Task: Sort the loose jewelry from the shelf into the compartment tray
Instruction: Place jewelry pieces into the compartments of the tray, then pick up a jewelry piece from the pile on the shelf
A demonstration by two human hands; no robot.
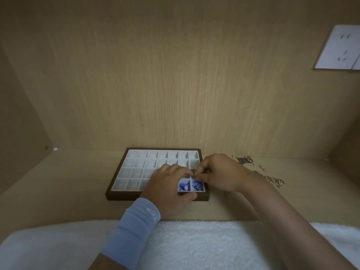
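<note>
Sorting is judged to be at an early stage, with a placing step in hand: in the compartment tray with a dark brown wooden frame and a white lined grid (124, 196), only the two near-right cells are filled, with blue and violet bead-like pieces (185, 187), while the visible cells to the left and far side are unfilled. The left hand (169, 184), worn with a light blue fabric wristband (136, 227), is curled over the near-right cells, its thumb laid along the near frame; whether anything is held cannot be told. The right hand (220, 174) is brought in from the right with its fingertips (197, 173) pinched together just above the divider between the filled cells; the item pinched, if any, is too small to be made out. The remaining loose gold-toned jewelry (272, 179) is scattered on the pale wood-grain shelf (58, 191) to the right of the tray, clear of its frame. The next move is expected to need a release into one cell, then a reach to the right. Open shelf is available left of the tray; the back panel stands just behind its far edge, and a white fleecy towel (194, 246) covers the near edge.
</note>
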